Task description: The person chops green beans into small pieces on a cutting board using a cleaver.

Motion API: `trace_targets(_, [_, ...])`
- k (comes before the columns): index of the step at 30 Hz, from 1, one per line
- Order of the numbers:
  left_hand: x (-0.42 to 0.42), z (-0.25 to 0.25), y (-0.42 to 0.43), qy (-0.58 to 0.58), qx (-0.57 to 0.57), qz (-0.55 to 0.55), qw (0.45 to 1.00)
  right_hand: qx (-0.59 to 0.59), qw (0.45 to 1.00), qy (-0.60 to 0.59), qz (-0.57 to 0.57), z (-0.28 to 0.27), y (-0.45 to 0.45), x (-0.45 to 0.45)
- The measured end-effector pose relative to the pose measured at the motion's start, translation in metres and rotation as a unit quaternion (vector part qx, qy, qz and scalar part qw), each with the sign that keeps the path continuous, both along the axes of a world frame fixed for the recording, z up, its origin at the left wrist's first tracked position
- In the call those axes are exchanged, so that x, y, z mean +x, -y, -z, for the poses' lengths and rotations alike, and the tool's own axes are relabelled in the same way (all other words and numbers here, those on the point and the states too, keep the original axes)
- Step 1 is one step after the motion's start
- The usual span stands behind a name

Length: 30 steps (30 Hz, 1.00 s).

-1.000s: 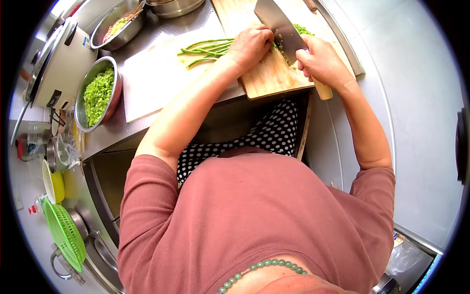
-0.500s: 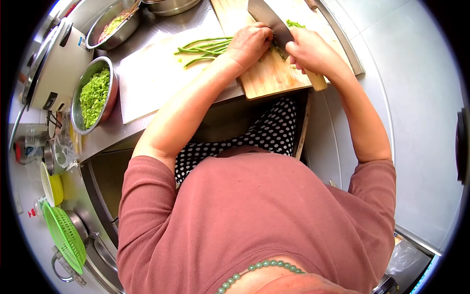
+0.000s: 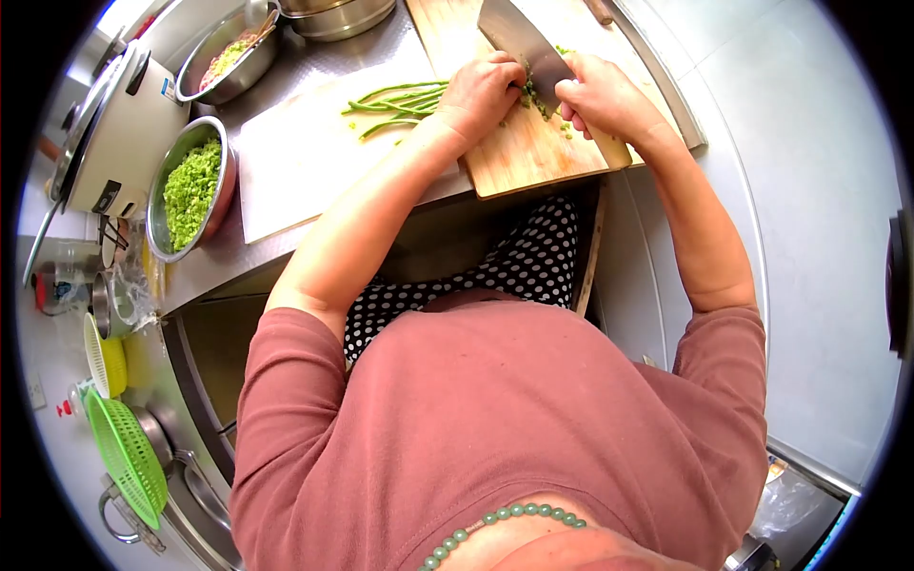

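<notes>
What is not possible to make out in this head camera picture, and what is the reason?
Head view:
- Near ends of the long green beans: hidden under the left hand.
- Upper handle of the cleaver: covered by the right hand.
- Far end of the wooden cutting board: cut off by the top edge.
- Exact ingredients in the upper-left metal bowl: too small to identify.

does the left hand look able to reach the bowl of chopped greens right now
Probably yes: between the left hand and the bowl lie only the long green beans, a flat white board and some counter, nothing tall. It would likely need to let go of the beans first.
</notes>
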<state>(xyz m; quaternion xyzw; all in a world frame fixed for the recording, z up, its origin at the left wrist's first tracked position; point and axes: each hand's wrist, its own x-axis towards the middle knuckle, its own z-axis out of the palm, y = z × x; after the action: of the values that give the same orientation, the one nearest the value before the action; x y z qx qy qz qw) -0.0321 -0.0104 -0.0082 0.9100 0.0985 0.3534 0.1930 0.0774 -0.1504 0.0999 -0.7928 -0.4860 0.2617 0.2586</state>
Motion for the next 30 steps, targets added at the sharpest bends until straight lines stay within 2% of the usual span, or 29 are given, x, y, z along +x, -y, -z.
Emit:
trace_targets(3, [0.001,0.003,0.001,0.007,-0.002,0.004,1.0,0.012,1.0,-0.012,-0.013,0.002,0.007,-0.005])
trace_targets(9, [0.002,0.005,0.0,0.012,0.002,0.004,1.0,0.011,0.999,-0.028,0.032,-0.006,0.026,-0.015])
trace_targets(19, [0.003,0.006,-0.001,0.02,0.015,0.005,1.0,-0.021,1.0,0.017,0.01,-0.011,0.02,-0.019])
trace_targets(25, [0.001,0.002,0.003,0.0,-0.004,-0.012,1.0,-0.043,0.996,0.072,-0.031,-0.002,-0.013,-0.008])
trace_targets(30, [0.0,0.003,0.0,0.016,-0.005,0.003,1.0,-0.033,0.999,0.035,-0.015,-0.006,-0.011,-0.008])
